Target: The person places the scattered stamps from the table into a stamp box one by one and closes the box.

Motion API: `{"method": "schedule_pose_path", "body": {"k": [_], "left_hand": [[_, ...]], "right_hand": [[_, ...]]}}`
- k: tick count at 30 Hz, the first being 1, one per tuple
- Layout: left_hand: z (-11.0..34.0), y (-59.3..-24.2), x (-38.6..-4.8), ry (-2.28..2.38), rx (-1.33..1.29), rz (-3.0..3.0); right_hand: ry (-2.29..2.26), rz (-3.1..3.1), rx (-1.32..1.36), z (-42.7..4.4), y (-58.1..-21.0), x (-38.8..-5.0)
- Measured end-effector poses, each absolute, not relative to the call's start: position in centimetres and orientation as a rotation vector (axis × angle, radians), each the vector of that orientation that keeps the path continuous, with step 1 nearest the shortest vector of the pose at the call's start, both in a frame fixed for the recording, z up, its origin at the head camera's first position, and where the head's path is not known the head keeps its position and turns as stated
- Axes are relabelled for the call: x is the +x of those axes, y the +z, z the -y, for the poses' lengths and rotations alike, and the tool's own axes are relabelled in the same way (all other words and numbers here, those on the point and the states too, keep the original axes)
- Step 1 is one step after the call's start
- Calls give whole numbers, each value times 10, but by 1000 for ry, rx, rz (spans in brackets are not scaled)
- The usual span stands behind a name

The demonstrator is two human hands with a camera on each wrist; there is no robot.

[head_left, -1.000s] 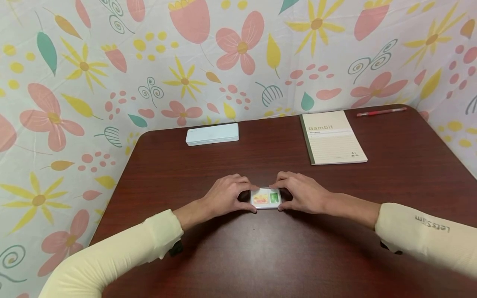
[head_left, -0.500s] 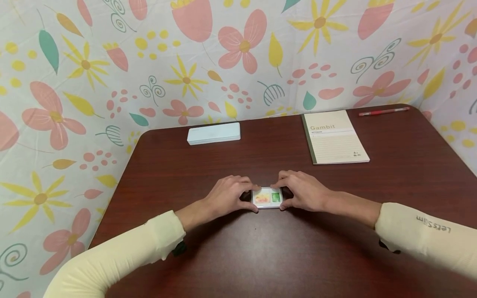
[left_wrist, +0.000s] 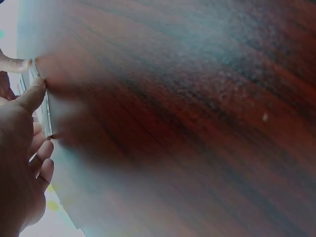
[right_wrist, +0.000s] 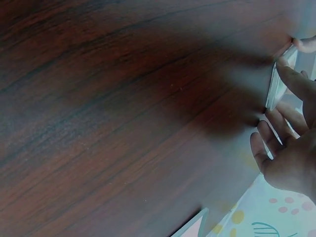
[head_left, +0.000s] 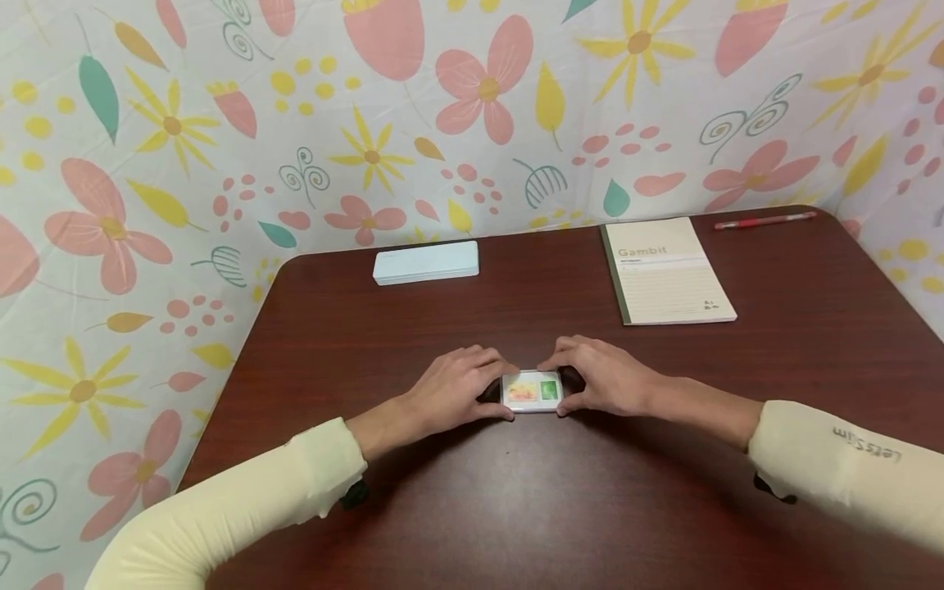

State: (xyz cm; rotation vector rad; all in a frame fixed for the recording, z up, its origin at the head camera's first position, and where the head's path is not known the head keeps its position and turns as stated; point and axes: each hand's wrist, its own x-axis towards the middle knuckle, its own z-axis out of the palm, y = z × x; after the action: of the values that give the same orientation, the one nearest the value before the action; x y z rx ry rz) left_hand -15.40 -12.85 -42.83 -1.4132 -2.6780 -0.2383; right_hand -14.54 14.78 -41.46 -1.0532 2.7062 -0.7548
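A small flat rectangular case (head_left: 531, 392), white with an orange-yellow picture and a green square on top, lies on the dark wood table (head_left: 501, 508). My left hand (head_left: 453, 387) grips its left end, thumb on the near edge and fingers at the far edge. Its right end is held the same way by my right hand (head_left: 608, 377). In the left wrist view the case (left_wrist: 47, 113) shows a clear, thin side edge, with the left thumb pressed against it. The right wrist view shows that edge of the case (right_wrist: 272, 89) under the right thumb. The underside is hidden.
A pale blue box (head_left: 426, 262) lies at the table's back left. At the back right are a cream notebook (head_left: 669, 270) marked "Gambit" and a red pen (head_left: 765, 220). A flower-patterned cloth (head_left: 295, 123) hangs behind and beside the table.
The head view has drifted slightly, so everything appears a little further right. Both hands keep their hold on the case, and it stays in place on the table.
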Motion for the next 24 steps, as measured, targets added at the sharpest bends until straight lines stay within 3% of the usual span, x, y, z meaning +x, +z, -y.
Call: {"method": "schedule_pose_path", "body": {"k": [24], "left_hand": [[134,-427,-151,-261,-1328,2717]], "right_hand": [[-747,-2727,-1041,-151,-413,-140]]}}
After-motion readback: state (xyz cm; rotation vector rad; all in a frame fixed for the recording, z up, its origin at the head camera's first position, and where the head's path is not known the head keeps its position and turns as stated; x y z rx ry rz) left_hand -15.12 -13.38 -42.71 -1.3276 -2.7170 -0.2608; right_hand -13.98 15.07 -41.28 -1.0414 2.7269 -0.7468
